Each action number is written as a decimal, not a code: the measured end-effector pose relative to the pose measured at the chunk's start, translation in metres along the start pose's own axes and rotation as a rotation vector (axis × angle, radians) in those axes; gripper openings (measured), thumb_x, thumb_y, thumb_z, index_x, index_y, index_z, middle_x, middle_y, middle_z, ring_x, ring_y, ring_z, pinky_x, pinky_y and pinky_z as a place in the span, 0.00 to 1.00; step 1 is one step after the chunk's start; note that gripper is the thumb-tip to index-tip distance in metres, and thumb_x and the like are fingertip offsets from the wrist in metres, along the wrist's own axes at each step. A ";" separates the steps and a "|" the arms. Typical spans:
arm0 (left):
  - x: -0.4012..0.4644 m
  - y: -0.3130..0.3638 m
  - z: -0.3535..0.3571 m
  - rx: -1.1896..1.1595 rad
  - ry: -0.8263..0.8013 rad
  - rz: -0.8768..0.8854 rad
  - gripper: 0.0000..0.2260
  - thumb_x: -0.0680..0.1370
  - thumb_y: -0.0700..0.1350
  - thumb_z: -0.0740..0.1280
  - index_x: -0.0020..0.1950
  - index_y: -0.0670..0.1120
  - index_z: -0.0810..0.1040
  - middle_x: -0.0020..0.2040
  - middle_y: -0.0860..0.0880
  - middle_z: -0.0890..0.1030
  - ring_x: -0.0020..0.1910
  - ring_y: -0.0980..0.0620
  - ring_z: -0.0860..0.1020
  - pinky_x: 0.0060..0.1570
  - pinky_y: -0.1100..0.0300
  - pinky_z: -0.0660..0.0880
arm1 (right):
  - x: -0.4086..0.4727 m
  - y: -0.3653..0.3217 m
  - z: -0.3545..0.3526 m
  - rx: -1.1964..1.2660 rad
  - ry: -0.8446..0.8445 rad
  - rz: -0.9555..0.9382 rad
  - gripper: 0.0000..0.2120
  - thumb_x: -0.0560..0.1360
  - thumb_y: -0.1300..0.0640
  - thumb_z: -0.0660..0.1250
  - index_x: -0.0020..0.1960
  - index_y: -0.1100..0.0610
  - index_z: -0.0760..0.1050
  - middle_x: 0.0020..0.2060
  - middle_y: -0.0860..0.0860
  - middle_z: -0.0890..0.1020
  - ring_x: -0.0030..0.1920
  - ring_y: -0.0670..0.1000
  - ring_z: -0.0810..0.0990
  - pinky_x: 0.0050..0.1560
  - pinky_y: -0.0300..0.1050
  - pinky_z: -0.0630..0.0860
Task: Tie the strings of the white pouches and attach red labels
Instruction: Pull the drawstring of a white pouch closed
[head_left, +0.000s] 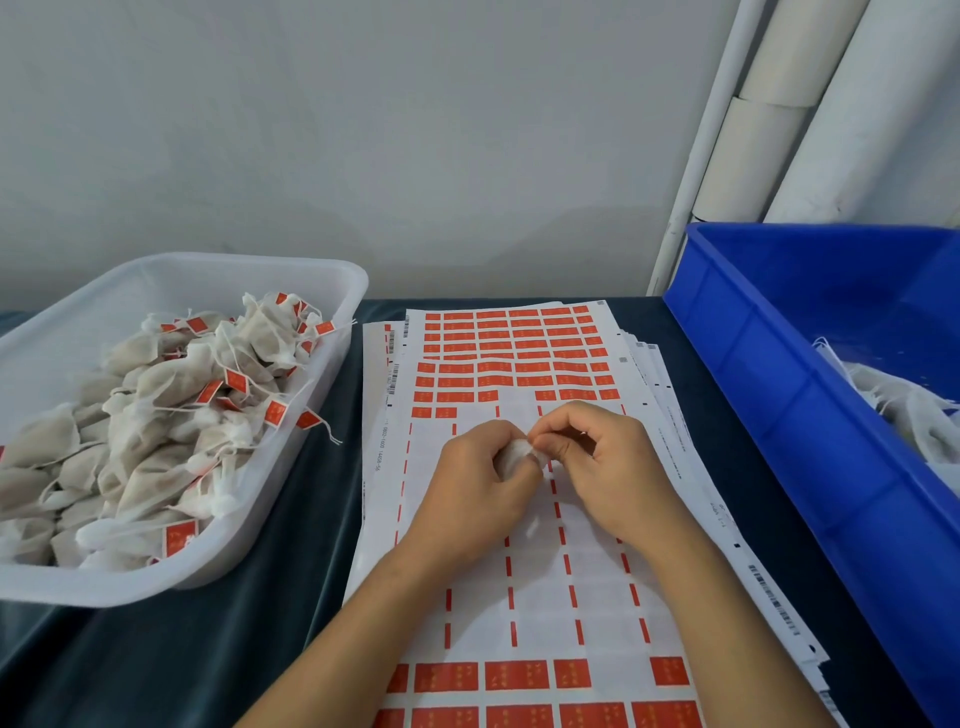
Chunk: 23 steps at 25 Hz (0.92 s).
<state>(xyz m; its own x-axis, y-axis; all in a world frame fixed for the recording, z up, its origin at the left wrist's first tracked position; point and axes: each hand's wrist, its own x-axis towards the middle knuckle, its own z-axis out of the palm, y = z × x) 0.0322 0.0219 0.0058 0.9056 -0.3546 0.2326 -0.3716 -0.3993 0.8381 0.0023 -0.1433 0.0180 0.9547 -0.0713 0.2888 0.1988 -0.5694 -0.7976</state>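
Fingers of the left hand (470, 467) curled round a small white pouch (511, 457) above the middle of the label sheets (524, 587), while the right hand (597, 457) pinched at the pouch's top, the two hands touching. Red labels (514, 675) showed pale marks too small to read; the sheet's left margin carried barcodes and blurred digits. Tagged pouches filled the white tub (322, 275) at the tabletop's (260, 597) left edge, a blue bin (769, 374) at its right.
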 end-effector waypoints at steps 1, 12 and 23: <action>0.000 0.000 0.000 0.008 -0.003 0.009 0.06 0.81 0.46 0.67 0.44 0.52 0.78 0.37 0.54 0.78 0.40 0.55 0.77 0.37 0.66 0.73 | 0.000 0.000 -0.001 0.001 -0.004 0.004 0.10 0.81 0.57 0.69 0.48 0.42 0.81 0.46 0.34 0.83 0.52 0.38 0.81 0.52 0.28 0.75; 0.001 -0.001 -0.002 -0.072 -0.031 0.045 0.04 0.81 0.48 0.67 0.48 0.56 0.80 0.42 0.58 0.81 0.41 0.56 0.78 0.39 0.67 0.75 | -0.001 0.000 -0.001 0.050 0.029 -0.013 0.12 0.81 0.57 0.69 0.49 0.39 0.80 0.47 0.33 0.82 0.53 0.37 0.80 0.49 0.23 0.73; 0.006 -0.008 -0.001 -0.187 0.206 -0.081 0.04 0.79 0.51 0.71 0.46 0.54 0.82 0.41 0.57 0.83 0.46 0.55 0.82 0.42 0.69 0.79 | -0.002 -0.003 0.013 -0.080 0.049 -0.082 0.08 0.80 0.55 0.71 0.52 0.42 0.78 0.46 0.33 0.78 0.55 0.34 0.76 0.50 0.20 0.70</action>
<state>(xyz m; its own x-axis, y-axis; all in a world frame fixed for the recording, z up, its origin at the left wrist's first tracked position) 0.0410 0.0236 0.0014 0.9602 -0.1412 0.2409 -0.2699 -0.2492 0.9301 0.0032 -0.1308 0.0126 0.9236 -0.0604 0.3785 0.2558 -0.6382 -0.7261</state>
